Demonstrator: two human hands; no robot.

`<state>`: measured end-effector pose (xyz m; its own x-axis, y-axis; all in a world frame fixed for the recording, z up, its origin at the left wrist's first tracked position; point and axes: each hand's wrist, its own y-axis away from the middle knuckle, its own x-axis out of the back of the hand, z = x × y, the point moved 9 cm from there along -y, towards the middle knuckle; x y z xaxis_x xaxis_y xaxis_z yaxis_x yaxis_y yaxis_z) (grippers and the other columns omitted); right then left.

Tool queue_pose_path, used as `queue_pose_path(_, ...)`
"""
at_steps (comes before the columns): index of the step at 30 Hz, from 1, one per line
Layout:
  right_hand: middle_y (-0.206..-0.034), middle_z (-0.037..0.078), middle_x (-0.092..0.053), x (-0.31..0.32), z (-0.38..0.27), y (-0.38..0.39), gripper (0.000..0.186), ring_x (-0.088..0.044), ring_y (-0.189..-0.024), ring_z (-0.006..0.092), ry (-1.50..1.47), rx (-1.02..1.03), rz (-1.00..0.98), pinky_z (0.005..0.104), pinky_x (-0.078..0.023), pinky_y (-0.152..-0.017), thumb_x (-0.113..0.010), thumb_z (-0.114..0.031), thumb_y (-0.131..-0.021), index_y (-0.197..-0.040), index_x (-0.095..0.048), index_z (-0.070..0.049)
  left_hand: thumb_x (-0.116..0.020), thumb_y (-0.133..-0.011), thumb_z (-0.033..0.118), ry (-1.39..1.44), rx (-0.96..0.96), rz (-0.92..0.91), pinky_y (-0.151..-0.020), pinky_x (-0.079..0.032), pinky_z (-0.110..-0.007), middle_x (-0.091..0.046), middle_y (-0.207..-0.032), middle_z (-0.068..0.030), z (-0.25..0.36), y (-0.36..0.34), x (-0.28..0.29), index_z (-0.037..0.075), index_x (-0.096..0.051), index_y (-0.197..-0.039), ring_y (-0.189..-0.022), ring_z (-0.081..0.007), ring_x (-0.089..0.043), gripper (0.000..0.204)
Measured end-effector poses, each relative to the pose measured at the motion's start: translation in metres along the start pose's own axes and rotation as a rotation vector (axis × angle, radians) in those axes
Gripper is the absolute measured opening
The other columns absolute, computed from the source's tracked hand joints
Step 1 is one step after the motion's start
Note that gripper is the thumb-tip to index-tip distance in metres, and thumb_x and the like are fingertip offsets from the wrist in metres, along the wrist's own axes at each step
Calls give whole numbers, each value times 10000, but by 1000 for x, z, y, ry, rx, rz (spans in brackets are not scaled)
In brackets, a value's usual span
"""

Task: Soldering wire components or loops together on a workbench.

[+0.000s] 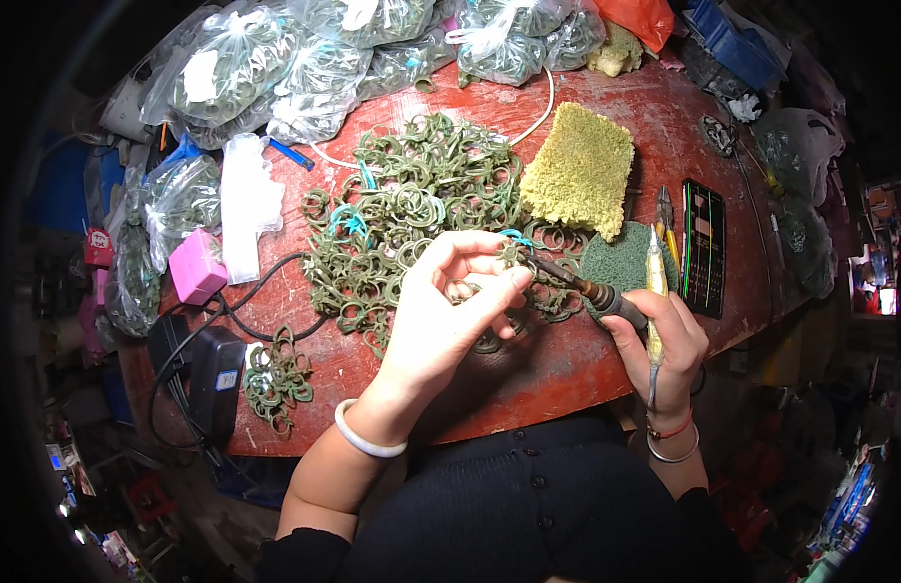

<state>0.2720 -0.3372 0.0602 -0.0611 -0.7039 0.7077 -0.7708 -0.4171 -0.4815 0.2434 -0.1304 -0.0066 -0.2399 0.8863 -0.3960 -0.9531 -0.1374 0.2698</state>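
My left hand is over the near edge of a heap of green wax rings, pinching one small green ring between thumb and fingertips. In my right hand is a soldering iron with a dark handle, its metal shaft pointing left to the pinched ring. Whether the tip touches the ring I cannot tell. A slim yellow-wrapped pen tool with a cord also stands up between the fingers of that hand. Beneath the iron lies a dark green pad.
Behind the pad is a yellow sponge. Pliers and a phone lie at the right. Bagged green rings line the back. A pink block, black box and small ring cluster are at the left.
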Motion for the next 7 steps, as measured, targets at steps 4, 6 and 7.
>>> queue_pose_path(4,-739,78,-592,0,1,1,265,-592,-613,241,-3,-7,-3,326,-462,-545,-832,-129,-738,-911,-651,-42,-725,-862,46,0,-2,-6,-568,-536,-221,-632,-928,-70,0,0,0,5,-517,-1188,-762,-104,-638,388)
queue_pose_path(6,-743,77,-595,0,1,1,263,-593,-614,240,-9,-8,-3,324,-463,-547,-831,-127,-738,-912,-652,-44,-725,-862,48,6,-3,-8,-570,-537,-220,-632,-931,-69,-1,0,1,6,-517,-1191,-771,-105,-640,391)
queue_pose_path(7,-748,76,-599,0,1,1,261,-593,-614,240,-15,-10,-3,323,-465,-550,-831,-125,-738,-912,-653,-46,-727,-862,50,3,1,-7,-571,-538,-222,-635,-929,-71,-1,-1,1,7,-513,-1196,-774,-106,-642,399)
